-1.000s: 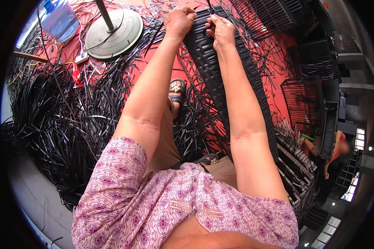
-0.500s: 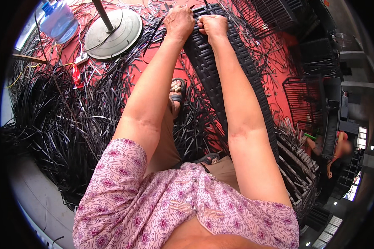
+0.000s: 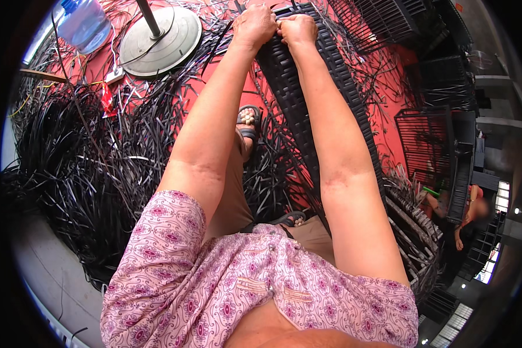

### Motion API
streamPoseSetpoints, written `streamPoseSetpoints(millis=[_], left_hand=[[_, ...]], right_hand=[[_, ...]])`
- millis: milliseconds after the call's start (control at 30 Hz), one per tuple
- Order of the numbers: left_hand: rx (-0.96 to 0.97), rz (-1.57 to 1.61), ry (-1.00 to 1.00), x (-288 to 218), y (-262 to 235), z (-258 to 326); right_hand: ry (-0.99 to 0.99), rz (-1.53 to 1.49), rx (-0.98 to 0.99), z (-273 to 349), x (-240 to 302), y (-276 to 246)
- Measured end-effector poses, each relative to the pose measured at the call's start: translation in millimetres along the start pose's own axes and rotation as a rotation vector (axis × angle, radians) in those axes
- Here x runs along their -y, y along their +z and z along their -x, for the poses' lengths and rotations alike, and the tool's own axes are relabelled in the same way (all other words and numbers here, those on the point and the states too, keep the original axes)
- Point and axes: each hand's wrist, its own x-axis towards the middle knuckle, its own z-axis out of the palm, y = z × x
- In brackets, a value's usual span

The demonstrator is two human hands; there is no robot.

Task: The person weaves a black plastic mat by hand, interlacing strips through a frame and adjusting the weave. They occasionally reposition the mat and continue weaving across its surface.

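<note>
Black woven panel [image 3: 296, 110], long, narrow, both hands gripping its far end

Both hands meet atop the woven panel [image 3: 307, 110], fan base [image 3: 156, 39] left (jug [image 3: 84, 23] probably beyond).

weaving workshop: black strips [image 3: 69, 168], woven panels [image 3: 429, 145]

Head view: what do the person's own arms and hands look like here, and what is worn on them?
Both arms are bare from just above the elbow down. The left hand and right hand wear no gloves; no rings, watch or bracelets can be seen. Short sleeves of a pink shirt with a purple ornamental print cover the upper arms. The shirt has small buttons down its front.
</note>
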Motion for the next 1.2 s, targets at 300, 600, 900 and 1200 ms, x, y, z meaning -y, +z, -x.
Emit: streamPoseSetpoints(millis=[300,600,900,1200], left_hand=[[-0.029,0.331,-0.092,4,-5,0],[0.078,0.649,-0.152,31,-17,-18],[0.221,0.746,-0.187,39,-15,-30],[0.588,0.672,-0.198,116,4,-76]], right_hand=[[0.122,0.149,-0.061,20,30,-3],[-0.266,-0.276,0.002,94,18,-121],[0.233,0.479,-0.359,342,-120,-362],[0.759,-0.007,-0.492,474,-185,-405]])
